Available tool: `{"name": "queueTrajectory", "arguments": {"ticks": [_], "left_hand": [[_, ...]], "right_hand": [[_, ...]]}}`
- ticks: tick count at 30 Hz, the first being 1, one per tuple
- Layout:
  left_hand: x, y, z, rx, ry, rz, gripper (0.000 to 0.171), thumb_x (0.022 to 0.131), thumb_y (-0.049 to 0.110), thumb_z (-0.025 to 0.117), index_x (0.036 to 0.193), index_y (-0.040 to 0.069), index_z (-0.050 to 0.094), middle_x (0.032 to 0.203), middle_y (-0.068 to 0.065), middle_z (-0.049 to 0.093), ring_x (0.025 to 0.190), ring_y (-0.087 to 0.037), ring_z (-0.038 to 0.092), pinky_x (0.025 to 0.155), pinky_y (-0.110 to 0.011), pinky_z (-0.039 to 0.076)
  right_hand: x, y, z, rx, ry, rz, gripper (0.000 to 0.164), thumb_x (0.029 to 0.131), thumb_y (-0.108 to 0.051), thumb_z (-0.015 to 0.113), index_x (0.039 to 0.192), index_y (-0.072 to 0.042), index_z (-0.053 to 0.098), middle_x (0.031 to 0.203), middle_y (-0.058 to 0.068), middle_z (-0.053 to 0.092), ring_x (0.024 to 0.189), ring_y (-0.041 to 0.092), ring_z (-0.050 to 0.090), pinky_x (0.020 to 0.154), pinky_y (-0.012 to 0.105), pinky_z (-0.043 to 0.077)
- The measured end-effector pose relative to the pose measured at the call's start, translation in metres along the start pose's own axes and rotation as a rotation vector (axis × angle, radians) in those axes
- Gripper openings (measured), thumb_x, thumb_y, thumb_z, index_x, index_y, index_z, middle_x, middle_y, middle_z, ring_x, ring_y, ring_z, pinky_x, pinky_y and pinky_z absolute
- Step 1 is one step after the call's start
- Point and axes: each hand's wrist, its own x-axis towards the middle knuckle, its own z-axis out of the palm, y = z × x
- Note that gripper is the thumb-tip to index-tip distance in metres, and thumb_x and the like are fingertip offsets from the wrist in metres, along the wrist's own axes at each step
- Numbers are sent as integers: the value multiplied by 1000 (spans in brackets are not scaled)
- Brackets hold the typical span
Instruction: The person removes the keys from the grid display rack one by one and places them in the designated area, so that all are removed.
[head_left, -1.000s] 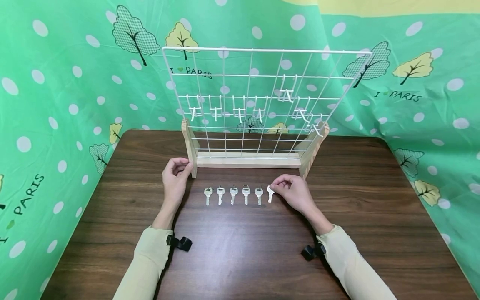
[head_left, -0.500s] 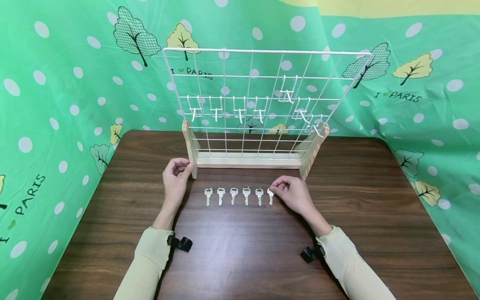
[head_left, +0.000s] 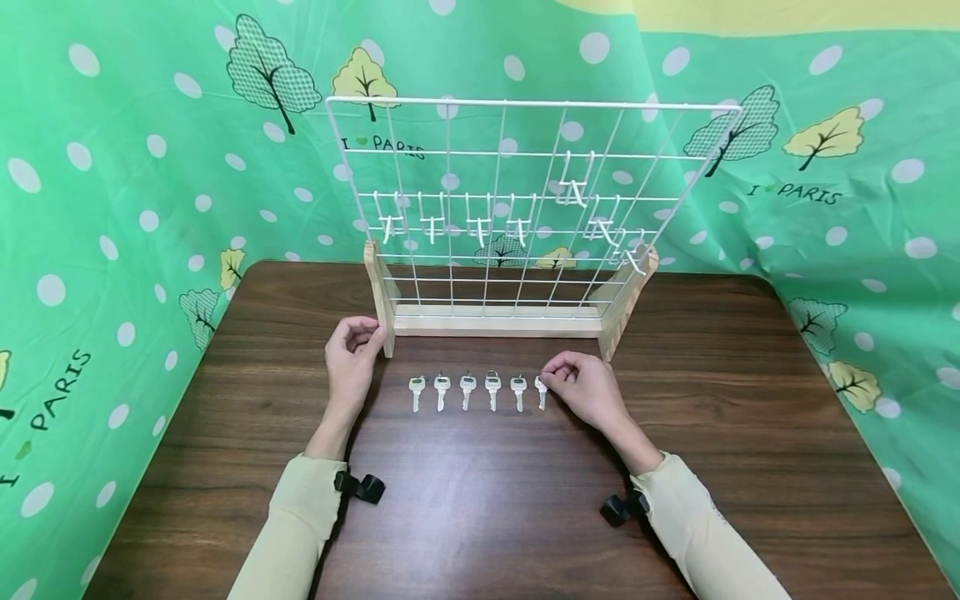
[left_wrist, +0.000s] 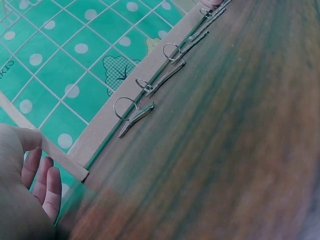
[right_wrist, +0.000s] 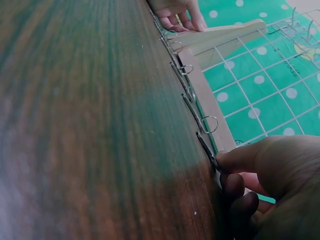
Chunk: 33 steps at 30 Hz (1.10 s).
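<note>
Several silver keys with ring loops, such as a middle key (head_left: 492,390), lie in a row before a white wire grid rack (head_left: 517,200) on a wooden stand (head_left: 495,321). At the row's right end my right hand (head_left: 585,385) pinches the last key (head_left: 542,395) by its head between thumb and fingers; its blade points toward me. In the right wrist view the thumb (right_wrist: 240,157) covers part of that key. My left hand (head_left: 351,354) grips the front of the stand's left side piece (head_left: 381,304), the other fingers (left_wrist: 50,190) loosely bent.
Several white hooks hang on the grid, among them a higher hook (head_left: 573,190) and a low one at the right (head_left: 632,258). The brown wooden table (head_left: 480,500) carries everything. A green patterned cloth (head_left: 150,192) surrounds its back and sides.
The rightmost key, tilted a second ago in my right hand, has straightened and come into line with the others. My left hand stays at the stand.
</note>
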Motion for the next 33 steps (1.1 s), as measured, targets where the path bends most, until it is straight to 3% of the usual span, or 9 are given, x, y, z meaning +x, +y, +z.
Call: {"name": "queueTrajectory", "arguments": {"ticks": [4,8,11,15,16,23,33], "left_hand": [[-5,12,2,-5,-7,15,24,99,-11,73,116,-23,61,96,6,69,89,-8,63,80,-15,52],[0,-2,-1,-3,-1,19,23,99,-11,73,117,-21,62,97,7,69,89,-7,63,79,-15,52],[3,-12,-4,-3,-3,15,23,99,-10,74,117,-19,64,98,7,69,89,-7,64,80,-15,52],[4,-14,-4,-9,-8,16,22,98,-8,77,115,-16,66,99,3,70,90,-8,65,81,-16,53],[5,-14,-4,-10,-7,17,22,98,-7,77,115,-16,66,100,1,71,90,-8,65,81,-17,54],[5,-14,-4,-7,1,18,23,98,-3,79,113,-14,67,103,-9,72,89,-8,66,80,-16,54],[4,-13,-3,-5,0,17,17,99,-8,76,112,-13,66,98,7,70,89,-8,65,80,-16,54]], "right_hand": [[-3,-22,-7,-3,-31,38,7,94,-9,85,90,-12,81,75,-3,66,64,5,54,59,21,41],[-3,-25,-9,-15,-56,61,5,94,-6,85,93,-10,82,77,-1,67,64,6,54,59,21,42],[-1,-14,-6,-2,-63,48,5,93,-8,85,94,-12,82,76,-4,67,64,7,56,58,21,43],[-2,-11,-6,20,-53,19,5,91,-8,84,95,-12,82,75,-6,65,63,7,56,57,21,43],[-4,-19,-9,23,-54,19,6,91,-5,83,96,-7,82,75,-3,66,64,8,56,58,21,42],[-3,-24,-12,38,-74,48,7,94,-1,82,99,-6,82,78,1,68,65,7,56,59,19,43],[-1,-22,-18,134,-126,87,12,94,6,80,105,0,81,79,2,66,66,6,56,58,18,45]]}}
